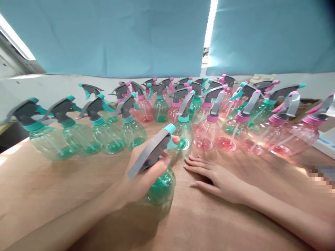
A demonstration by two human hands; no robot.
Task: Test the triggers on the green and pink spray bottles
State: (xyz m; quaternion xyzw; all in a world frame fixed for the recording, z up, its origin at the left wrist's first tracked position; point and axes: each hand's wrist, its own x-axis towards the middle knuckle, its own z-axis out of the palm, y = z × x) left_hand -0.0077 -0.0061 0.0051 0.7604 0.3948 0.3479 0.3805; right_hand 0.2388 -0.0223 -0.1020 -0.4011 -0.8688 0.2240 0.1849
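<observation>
My left hand [146,174] is wrapped around the neck of a green spray bottle [162,188] with a grey and teal trigger head. The bottle is tilted slightly, and the fingers hide its collar. To the right, my right hand [214,174] rests palm down on the wooden table [199,223], fingers stretched out and holding nothing. Just beyond both hands stands another green spray bottle [183,132]. A pink spray bottle [206,136] is beside it, near the right fingertips.
Several green spray bottles [107,139] line the left side, and several pink ones [232,136] the right. More bottles of both colours crowd behind them. A cardboard box [309,106] sits at the back right. Blue curtains [125,38] hang behind the table.
</observation>
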